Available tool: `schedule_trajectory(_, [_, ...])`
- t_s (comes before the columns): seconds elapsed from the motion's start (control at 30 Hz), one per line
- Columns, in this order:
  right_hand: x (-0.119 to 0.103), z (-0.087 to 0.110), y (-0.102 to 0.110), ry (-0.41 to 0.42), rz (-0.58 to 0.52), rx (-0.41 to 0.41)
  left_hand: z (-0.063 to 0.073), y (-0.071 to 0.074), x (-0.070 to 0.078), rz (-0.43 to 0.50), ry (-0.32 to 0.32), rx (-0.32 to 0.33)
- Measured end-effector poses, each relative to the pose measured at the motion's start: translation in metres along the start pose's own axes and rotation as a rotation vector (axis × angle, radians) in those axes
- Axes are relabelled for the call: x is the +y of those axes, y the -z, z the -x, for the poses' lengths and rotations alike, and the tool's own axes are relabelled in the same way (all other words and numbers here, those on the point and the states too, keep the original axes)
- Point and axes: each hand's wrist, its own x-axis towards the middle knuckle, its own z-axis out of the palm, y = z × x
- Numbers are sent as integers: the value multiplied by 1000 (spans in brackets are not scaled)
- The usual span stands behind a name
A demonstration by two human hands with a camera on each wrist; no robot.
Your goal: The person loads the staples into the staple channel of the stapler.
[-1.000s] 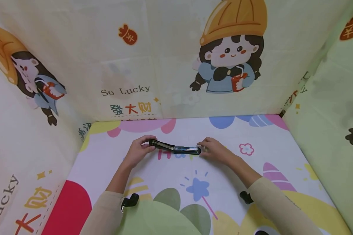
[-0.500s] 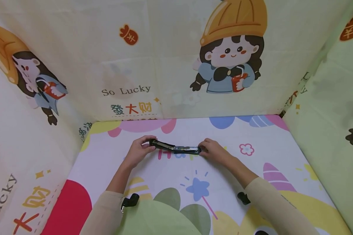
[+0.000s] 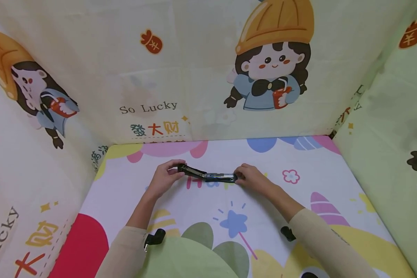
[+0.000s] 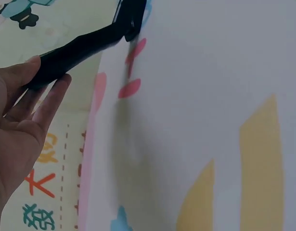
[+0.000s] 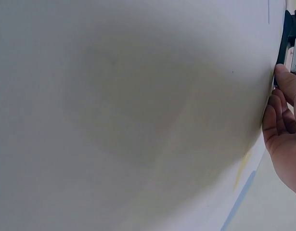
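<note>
A: Where is the stapler (image 3: 206, 176)?
B: Beyond the blue star (image 3: 234, 224) printed on the desk (image 3: 271, 212), a little to its left. It's black, with a metal channel showing, and unfolded so far at the hinge that its two halves run almost in a line.
A: Flat, then?
B: Not wholly. The left half slants upward from the hinge, with a shadow under it in the left wrist view; the right half looks level, though I can't tell whether it touches the desk.
A: And the left hand (image 3: 163, 180)?
B: Beyond the star and farther left, pinching the stapler's raised end between thumb and fingers, the gap between them only as wide as that end.
A: The right hand (image 3: 253, 179)?
B: Beyond the star and slightly to its right. Thumb and curled fingers close on the stapler's other end (the right wrist view catches this only at its edge).
A: What else lies about?
B: A printed pink flower (image 3: 291, 176), beyond the star and off to the right. One black wrist piece (image 3: 155, 236) sits left of the star by a beige sleeve (image 3: 123, 251), another to its right. A cartoon-printed cloth (image 3: 201, 77) rises far behind the star.
</note>
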Motion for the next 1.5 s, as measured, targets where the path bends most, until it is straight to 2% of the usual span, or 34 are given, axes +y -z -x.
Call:
schedule_trajectory(0.13, [1,-2,-1,1,-1,-1,-2,-5,9,-55,-46,24])
schedule_trajectory(0.3, [1,-1,-3,-23,-13,-18,-6,-17,20,-61,-94,30])
schedule_trajectory(0.57, [0,-1,-2,-53,-16,-28,-15,-42,32,-26,-103,34])
schedule_trajectory(0.8, [-2,-1,-3,-55,-16,-21,-23,-62,40,-91,-132,26])
schedule_trajectory(1.1, [-1,-1,-3,-68,-22,-21,-33,-85,46,-184,-172,-16])
schedule_trajectory(1.33, [0,0,-4,-59,-4,-17,-40,-102,45,-239,-248,-65])
schedule_trajectory(1.5, [1,0,-4,-44,4,-5,-42,-111,44,-278,-236,-92])
